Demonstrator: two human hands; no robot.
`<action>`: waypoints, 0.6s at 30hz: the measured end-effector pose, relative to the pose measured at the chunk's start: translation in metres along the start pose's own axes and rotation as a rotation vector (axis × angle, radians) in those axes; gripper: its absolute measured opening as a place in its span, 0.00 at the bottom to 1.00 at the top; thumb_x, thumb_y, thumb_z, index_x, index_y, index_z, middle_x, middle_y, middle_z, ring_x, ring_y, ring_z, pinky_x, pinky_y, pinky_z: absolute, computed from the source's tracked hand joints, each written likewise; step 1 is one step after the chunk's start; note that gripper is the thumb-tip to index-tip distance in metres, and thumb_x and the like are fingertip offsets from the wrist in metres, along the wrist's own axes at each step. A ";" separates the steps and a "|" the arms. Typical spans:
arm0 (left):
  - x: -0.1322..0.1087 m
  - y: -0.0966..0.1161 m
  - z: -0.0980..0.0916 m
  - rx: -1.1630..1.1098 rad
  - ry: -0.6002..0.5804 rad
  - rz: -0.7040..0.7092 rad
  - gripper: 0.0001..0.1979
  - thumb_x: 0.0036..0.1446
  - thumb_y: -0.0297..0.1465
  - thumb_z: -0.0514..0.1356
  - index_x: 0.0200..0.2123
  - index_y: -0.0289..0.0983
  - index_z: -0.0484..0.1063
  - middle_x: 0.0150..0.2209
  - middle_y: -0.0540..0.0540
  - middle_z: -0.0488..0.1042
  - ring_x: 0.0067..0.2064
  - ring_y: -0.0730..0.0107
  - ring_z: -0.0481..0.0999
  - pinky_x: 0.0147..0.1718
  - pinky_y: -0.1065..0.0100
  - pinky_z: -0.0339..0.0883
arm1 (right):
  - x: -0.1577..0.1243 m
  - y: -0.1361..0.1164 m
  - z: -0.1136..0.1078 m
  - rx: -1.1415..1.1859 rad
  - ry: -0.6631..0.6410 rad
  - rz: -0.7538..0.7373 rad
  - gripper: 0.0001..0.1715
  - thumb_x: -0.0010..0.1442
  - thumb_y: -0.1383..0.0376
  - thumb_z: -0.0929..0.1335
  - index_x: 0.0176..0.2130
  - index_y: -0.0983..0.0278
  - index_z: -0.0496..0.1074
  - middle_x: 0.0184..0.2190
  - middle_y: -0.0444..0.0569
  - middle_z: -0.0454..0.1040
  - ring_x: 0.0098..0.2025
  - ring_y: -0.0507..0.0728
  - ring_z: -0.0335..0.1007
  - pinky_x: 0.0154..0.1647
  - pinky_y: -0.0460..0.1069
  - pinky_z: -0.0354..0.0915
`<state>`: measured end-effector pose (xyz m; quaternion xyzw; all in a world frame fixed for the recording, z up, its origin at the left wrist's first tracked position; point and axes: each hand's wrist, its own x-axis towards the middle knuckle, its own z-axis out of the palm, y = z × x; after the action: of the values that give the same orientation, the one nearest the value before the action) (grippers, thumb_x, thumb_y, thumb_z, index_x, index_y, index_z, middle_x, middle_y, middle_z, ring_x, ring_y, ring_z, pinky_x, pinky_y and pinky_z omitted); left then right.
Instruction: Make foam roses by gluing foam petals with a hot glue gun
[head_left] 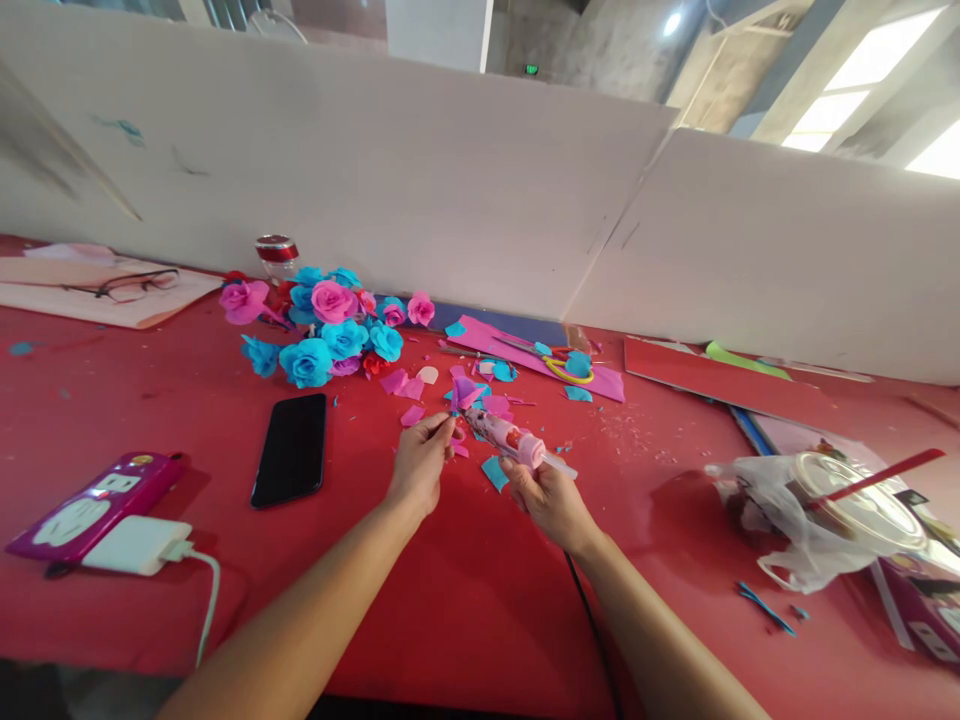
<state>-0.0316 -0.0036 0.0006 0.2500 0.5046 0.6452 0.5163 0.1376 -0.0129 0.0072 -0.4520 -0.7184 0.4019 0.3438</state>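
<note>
My right hand point(551, 495) is wrapped round a pink hot glue gun point(517, 441), with a clear glue stick poking out of its back end. Its nozzle points left, up against a small purple paper flower point(464, 392). Closed in a pinch, my left hand point(424, 462) holds that flower from below; its stem is mostly hidden by the fingers. Around and behind both hands lie scattered pink and blue paper pieces point(494, 473). A bunch of blue, pink and red paper roses point(330, 335) rests beyond my left hand.
A black phone point(289, 450) and a purple power strip point(97, 505) with a white charger lie left. Yellow-handled scissors point(568, 371) sit on pink paper near the white partition point(375, 170). A lidded cup point(859, 500) in a plastic bag stands right. A black cord point(592, 620) runs below my right hand.
</note>
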 end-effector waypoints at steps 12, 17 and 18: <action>0.001 0.002 -0.002 -0.009 0.014 0.024 0.14 0.38 0.38 0.68 0.23 0.33 0.72 0.21 0.51 0.68 0.19 0.83 0.58 0.18 0.76 0.51 | 0.001 -0.005 -0.006 -0.009 0.034 -0.018 0.28 0.59 0.44 0.61 0.23 0.63 0.64 0.12 0.41 0.57 0.18 0.50 0.54 0.18 0.45 0.52; 0.003 0.002 -0.004 -0.009 0.001 0.057 0.14 0.39 0.38 0.68 0.23 0.33 0.72 0.21 0.51 0.68 0.19 0.84 0.57 0.18 0.76 0.50 | 0.001 -0.004 -0.005 -0.004 0.029 -0.025 0.28 0.60 0.44 0.61 0.22 0.62 0.62 0.13 0.41 0.57 0.19 0.50 0.53 0.18 0.45 0.52; 0.003 0.002 -0.004 -0.002 -0.004 0.053 0.14 0.39 0.38 0.67 0.23 0.33 0.72 0.21 0.51 0.68 0.19 0.84 0.57 0.18 0.76 0.50 | 0.001 -0.004 -0.004 -0.006 0.024 -0.022 0.28 0.60 0.44 0.60 0.22 0.62 0.62 0.13 0.41 0.57 0.19 0.50 0.53 0.19 0.45 0.52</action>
<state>-0.0362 -0.0026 0.0001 0.2642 0.4958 0.6588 0.5004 0.1396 -0.0121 0.0125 -0.4497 -0.7204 0.3904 0.3555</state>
